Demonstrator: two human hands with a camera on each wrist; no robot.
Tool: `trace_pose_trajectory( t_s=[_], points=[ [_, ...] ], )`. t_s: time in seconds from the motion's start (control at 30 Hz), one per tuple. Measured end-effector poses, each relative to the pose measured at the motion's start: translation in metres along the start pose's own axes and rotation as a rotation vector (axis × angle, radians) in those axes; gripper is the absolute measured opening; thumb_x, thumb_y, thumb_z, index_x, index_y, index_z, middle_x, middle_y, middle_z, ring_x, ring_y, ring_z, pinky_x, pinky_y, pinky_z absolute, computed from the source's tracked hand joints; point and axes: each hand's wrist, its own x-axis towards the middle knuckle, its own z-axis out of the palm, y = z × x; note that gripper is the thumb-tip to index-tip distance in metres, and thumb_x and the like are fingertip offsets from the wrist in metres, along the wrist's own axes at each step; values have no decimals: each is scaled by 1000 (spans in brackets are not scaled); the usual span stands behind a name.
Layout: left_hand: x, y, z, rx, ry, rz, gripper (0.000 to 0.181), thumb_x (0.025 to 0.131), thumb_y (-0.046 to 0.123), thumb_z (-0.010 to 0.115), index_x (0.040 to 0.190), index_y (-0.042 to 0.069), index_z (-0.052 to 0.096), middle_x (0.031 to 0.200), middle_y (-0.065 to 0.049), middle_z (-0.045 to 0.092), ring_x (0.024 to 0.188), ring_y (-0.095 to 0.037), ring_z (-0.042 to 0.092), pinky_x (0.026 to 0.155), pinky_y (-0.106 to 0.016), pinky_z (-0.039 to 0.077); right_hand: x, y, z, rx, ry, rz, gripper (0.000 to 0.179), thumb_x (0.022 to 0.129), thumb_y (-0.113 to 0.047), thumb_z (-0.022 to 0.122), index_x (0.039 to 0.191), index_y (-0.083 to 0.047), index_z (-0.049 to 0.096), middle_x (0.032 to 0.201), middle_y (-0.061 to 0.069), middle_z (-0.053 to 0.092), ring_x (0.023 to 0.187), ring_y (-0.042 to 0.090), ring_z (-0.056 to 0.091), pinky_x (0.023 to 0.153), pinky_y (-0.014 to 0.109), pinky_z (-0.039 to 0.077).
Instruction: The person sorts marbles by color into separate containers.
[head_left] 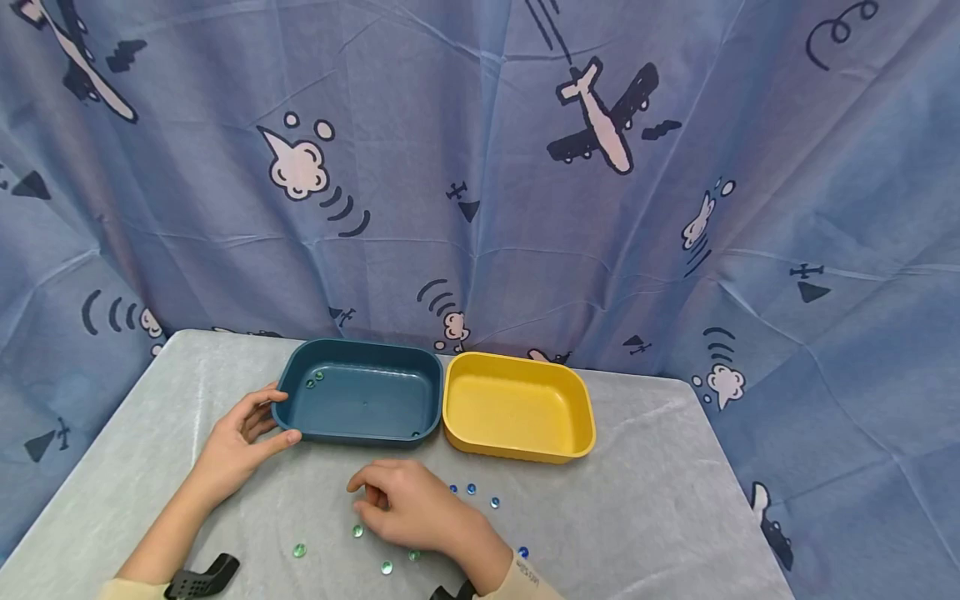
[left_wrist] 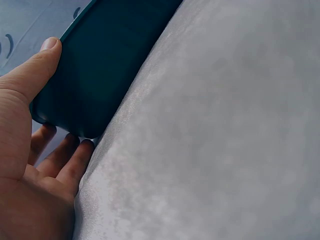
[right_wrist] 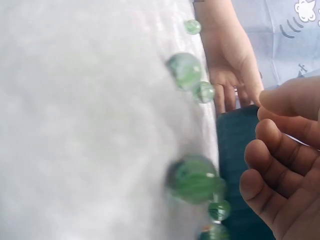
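My left hand (head_left: pixel 231 448) grips the left end of a dark teal plastic bin (head_left: pixel 358 439). In the left wrist view the thumb (left_wrist: pixel 42 67) lies along the bin's edge and the fingertips touch its end. Two green marbles (head_left: pixel 319 376) sit at the bin's back left, and a small dark one (head_left: pixel 416 433) at its front right. My right hand (head_left: pixel 420 508) hovers in front of the bin, its fingers loosely curled; no object shows between them. Green marbles (head_left: pixel 300 550) lie around and below it on the table, seen large in the right wrist view (right_wrist: pixel 192 179).
A yellow bin (head_left: pixel 517 454) stands against the teal bin's right side. Several blue marbles (head_left: pixel 495 502) lie in front of it, right of my right hand. A pale grey cloth covers the table (head_left: pixel 660 500). Behind hangs a blue patterned curtain (head_left: pixel 420 167).
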Motion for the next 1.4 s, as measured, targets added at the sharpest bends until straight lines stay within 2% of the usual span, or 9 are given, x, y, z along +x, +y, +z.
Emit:
trace_pose_trajectory(
  t_s=[0.1, 0.2, 0.33, 0.47, 0.6, 0.7, 0.77, 1.03, 1.4],
  points=[
    [0, 0, 0, 1, -2, -3, 62, 100, 13, 84, 151, 1, 52, 174, -26, 30, 144, -22, 53, 100, -8, 51, 1, 0, 3, -20, -35, -2, 16, 105, -17, 75, 121, -13, 77, 86, -16, 58, 75, -9, 49, 69, 5, 46],
    [0, 0, 0, 2, -2, -5, 62, 100, 13, 84, 151, 0, 52, 174, -27, 30, 147, -49, 47, 100, -7, 50, 1, 1, 6, -28, -67, 2, 16, 105, -18, 75, 120, -14, 77, 86, -17, 59, 76, -9, 51, 71, 5, 45],
    [1, 0, 1, -3, -3, -8, 62, 99, 12, 84, 151, -1, 52, 174, -27, 29, 145, -59, 43, 99, -7, 50, 1, 2, 8, -33, -95, -7, 16, 104, -18, 76, 120, -15, 77, 86, -17, 61, 74, -9, 51, 71, 5, 45],
    [0, 0, 1, -5, -5, -11, 62, 99, 12, 84, 151, 0, 52, 174, -27, 29, 146, -54, 46, 100, -8, 51, 1, 3, 10, -41, -132, -10, 16, 104, -20, 76, 119, -16, 78, 84, -18, 59, 69, -10, 49, 67, 5, 43],
    [0, 0, 0, -8, -5, -13, 62, 100, 13, 84, 151, 0, 52, 174, -27, 30, 143, -23, 55, 99, -9, 52, 1, 4, 12, -66, -163, -4, 15, 104, -25, 77, 117, -19, 78, 82, -21, 57, 67, -10, 47, 70, 6, 41],
    [0, -1, 0, -19, -6, -10, 62, 100, 12, 84, 152, 0, 52, 173, -27, 30, 133, 2, 51, 98, -10, 54, 1, 4, 12, -85, -171, -3, 14, 103, -28, 78, 116, -22, 78, 81, -23, 56, 69, -12, 47, 74, 8, 40],
    [1, -1, 0, -24, -5, -6, 62, 100, 12, 84, 152, 0, 52, 173, -27, 30, 129, 10, 49, 98, -10, 54, 1, 4, 13, -89, -174, -2, 13, 103, -28, 78, 115, -23, 78, 80, -24, 55, 70, -12, 47, 76, 9, 40],
    [0, 0, 0, -26, 1, 13, 62, 99, 10, 84, 150, -1, 53, 172, -29, 31, 128, 15, 47, 99, -9, 52, 2, 6, 16, -123, -182, -3, 14, 102, -28, 80, 115, -26, 79, 80, -26, 55, 72, -15, 47, 77, 10, 40],
    [0, 1, -1, -20, -4, -10, 62, 100, 12, 84, 152, -1, 51, 173, -27, 30, 133, 4, 50, 99, -11, 54, 3, 7, 18, -149, -191, -20, 6, 101, -27, 81, 106, -27, 79, 80, -26, 56, 73, -15, 47, 77, 9, 39]
  ],
)
